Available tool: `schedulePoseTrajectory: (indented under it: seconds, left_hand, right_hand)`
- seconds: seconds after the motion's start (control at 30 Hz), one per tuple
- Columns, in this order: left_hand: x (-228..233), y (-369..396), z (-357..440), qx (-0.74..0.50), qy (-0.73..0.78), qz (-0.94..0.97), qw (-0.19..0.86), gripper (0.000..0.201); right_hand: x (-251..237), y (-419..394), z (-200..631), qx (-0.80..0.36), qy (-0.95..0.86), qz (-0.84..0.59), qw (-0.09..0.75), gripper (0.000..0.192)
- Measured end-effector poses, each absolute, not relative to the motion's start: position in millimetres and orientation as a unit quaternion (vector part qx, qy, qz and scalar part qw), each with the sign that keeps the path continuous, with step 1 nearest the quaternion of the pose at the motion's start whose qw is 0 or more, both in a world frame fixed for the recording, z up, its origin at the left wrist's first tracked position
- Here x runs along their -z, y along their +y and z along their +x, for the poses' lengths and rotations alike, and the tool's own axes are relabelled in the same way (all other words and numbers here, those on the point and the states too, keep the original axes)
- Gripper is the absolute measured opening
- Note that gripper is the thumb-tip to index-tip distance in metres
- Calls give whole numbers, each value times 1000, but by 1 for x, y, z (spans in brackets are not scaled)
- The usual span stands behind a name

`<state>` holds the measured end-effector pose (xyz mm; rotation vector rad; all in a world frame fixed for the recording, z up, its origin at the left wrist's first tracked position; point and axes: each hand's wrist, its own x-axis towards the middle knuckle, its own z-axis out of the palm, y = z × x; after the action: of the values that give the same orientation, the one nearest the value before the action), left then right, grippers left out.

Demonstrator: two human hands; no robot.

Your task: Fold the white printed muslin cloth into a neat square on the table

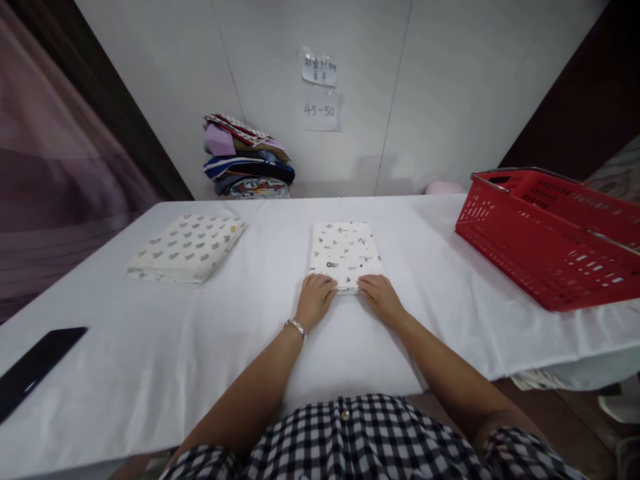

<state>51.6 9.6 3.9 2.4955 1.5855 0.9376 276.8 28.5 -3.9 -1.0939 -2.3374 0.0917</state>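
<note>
A white folded cloth [345,250] with small printed plants and figures lies flat at the middle of the table. At its near left corner, the fingers of my left hand [317,297] are closed on the edge; a silvery bracelet circles that wrist. My right hand [381,297] grips the near right corner in the same way. Between the hands the layered near edge shows. The thumbs are mostly hidden. Farther left rests a second folded cloth [193,248], white with grey rounded shapes, apart from both hands.
A red perforated basket [540,247] stands at the table's right side. A dark phone [37,367] lies near the left edge. Against the back wall is a stack of folded fabrics [247,163]. White cloth covers the table [225,373]. Paper notes [323,110] hang on the wall.
</note>
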Motion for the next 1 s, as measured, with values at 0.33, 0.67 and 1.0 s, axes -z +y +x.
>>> schedulePoseTrajectory:
  seconds: [0.33, 0.67, 1.0]
  left_hand:
    - [-3, 9, 50, -321, 514, 795, 33, 20]
    - [-7, 7, 45, -307, 528, 791, 41, 21]
    - [-5, 1, 32, -288, 545, 787, 30, 27]
  right_hand:
    - [10, 31, 279, -51, -856, -428, 287, 31]
    - [13, 33, 283, -46, -856, -438, 271, 32]
    - [14, 32, 296, -33, -862, -440, 249, 37]
